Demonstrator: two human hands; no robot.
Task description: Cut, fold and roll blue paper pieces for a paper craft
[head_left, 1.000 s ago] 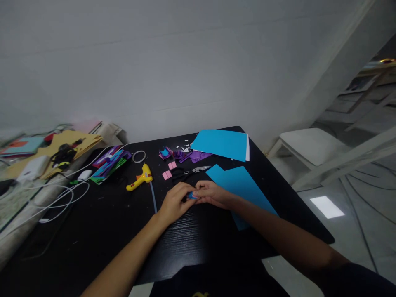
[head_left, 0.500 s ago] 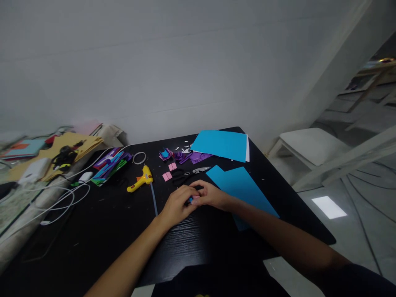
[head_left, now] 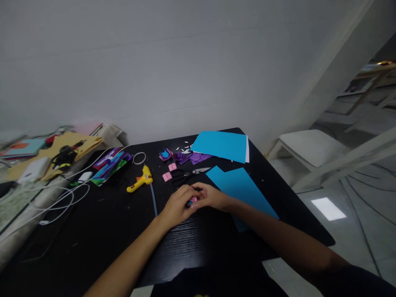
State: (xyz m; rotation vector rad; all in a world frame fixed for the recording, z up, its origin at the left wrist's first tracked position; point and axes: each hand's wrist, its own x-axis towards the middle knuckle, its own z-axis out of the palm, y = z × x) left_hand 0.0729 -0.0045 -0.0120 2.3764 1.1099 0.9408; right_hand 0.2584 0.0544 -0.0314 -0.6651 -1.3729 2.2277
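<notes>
Over the near part of the table (head_left: 102, 225), the left hand (head_left: 178, 203) and right hand (head_left: 213, 198) jointly gripped a small pink-and-blue piece (head_left: 193, 199), its outline mostly hidden between them, while the right forearm (head_left: 266, 222) partly covered a blue sheet (head_left: 244, 187).

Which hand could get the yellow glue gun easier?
Probably the left hand: the yellow glue gun lies on that side, nearer to it. The right hand is farther away and would likely have to reach past the left. Both hold a small pink-and-blue piece, though.
</notes>
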